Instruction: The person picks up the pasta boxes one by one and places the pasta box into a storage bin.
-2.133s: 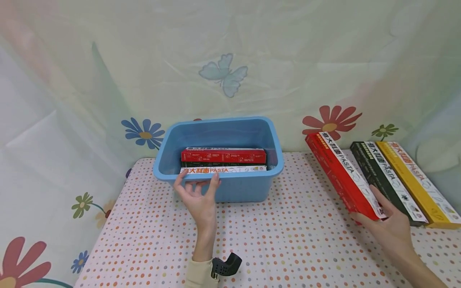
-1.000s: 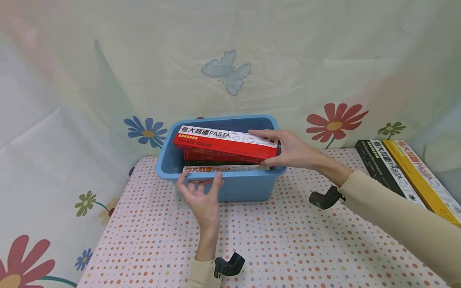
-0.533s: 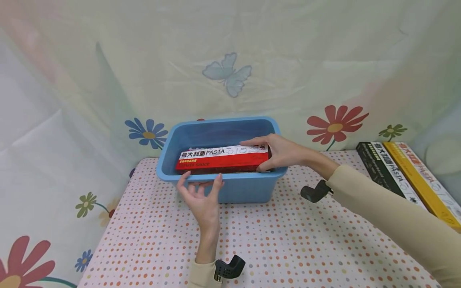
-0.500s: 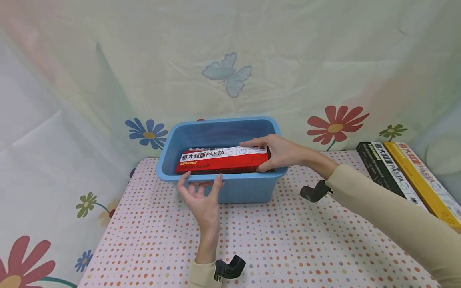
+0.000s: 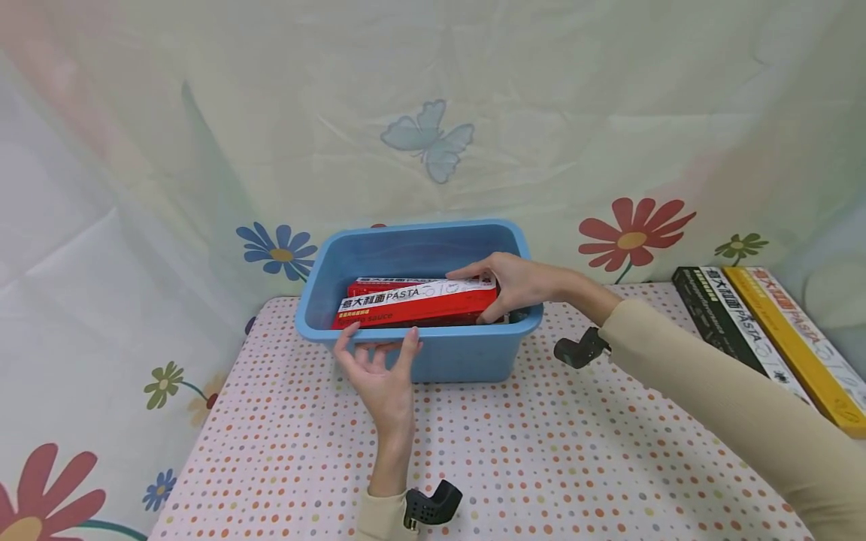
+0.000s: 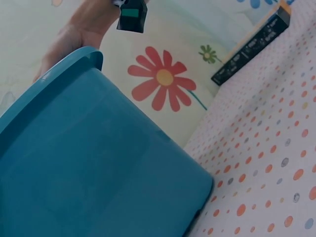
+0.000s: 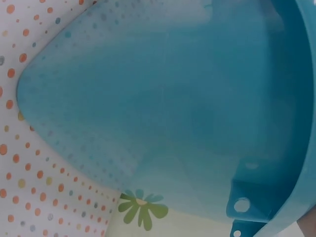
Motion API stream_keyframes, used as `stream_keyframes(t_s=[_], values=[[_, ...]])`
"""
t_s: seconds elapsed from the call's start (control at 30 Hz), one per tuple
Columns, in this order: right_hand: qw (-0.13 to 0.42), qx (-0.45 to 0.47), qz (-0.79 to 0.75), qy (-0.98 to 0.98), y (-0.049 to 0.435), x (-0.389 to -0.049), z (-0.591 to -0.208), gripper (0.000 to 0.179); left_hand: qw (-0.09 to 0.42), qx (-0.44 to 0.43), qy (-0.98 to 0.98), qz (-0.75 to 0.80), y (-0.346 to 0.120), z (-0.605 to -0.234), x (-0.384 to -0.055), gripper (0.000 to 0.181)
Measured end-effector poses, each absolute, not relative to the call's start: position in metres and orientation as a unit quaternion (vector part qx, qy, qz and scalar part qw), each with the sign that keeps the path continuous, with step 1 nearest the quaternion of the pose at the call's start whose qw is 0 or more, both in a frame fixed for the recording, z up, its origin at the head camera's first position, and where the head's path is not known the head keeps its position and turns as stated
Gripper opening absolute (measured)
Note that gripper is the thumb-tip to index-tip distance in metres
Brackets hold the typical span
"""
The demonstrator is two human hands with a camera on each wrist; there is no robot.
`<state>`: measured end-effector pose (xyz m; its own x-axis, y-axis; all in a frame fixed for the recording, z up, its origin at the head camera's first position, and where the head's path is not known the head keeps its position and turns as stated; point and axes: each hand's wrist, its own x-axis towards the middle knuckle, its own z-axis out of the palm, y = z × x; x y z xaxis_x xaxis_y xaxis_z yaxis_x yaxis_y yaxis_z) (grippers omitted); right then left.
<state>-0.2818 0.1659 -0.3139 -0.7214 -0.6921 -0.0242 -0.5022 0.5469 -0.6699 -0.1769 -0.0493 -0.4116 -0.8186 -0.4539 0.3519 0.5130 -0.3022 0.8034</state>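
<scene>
A red pasta box (image 5: 419, 304), pinched at one end, lies slantwise inside a blue bin (image 5: 463, 359).
From the left, the left hand (image 5: 380, 385) grips the near rim of the bin from in front, with a finger and the thumb hooked over it. The held red pasta box has its left end close to that rim, in front of a second red box (image 5: 370, 287); what lies beneath is mostly hidden. The right hand (image 5: 519, 284) reaches over the bin's right side and pinches the box's right end between thumb and fingers. Well to the right, a dark box (image 5: 739, 332) and a yellow box (image 5: 797, 347) lie side by side on the dotted table (image 5: 575, 458). At least two boxes are in, the held one seemingly not yet squared up or released; two lie outside.
</scene>
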Motion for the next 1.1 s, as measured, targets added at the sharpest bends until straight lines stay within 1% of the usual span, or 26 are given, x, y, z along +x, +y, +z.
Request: stream_keyframes(t_s=[0.23,0.53,0.73,0.83,0.93,1.1], values=[[0.165,-0.345,-0.338,0.86,0.168,-0.286,-0.311,0.078,0.3,-0.037,-0.503,-0.81,-0.049,-0.41,-0.176,0.077],[0.166,-0.349,-0.332,0.86,0.172,-0.29,-0.309,0.08,0.304,-0.049,-0.503,-0.808,-0.048,-0.41,-0.178,0.077],[0.163,-0.338,-0.293,0.88,0.169,-0.287,-0.317,0.077,0.296,-0.047,-0.515,-0.803,-0.048,-0.414,-0.177,0.076],[0.149,-0.34,-0.292,0.881,0.169,-0.285,-0.322,0.073,0.289,-0.044,-0.524,-0.8,-0.048,-0.417,-0.175,0.075],[0.132,-0.335,-0.333,0.872,0.173,-0.281,-0.323,0.069,0.285,-0.046,-0.528,-0.799,-0.047,-0.419,-0.176,0.075],[0.095,-0.31,-0.422,0.847,0.192,-0.261,-0.321,0.069,0.291,-0.05,-0.527,-0.797,-0.047,-0.419,-0.178,0.074]])
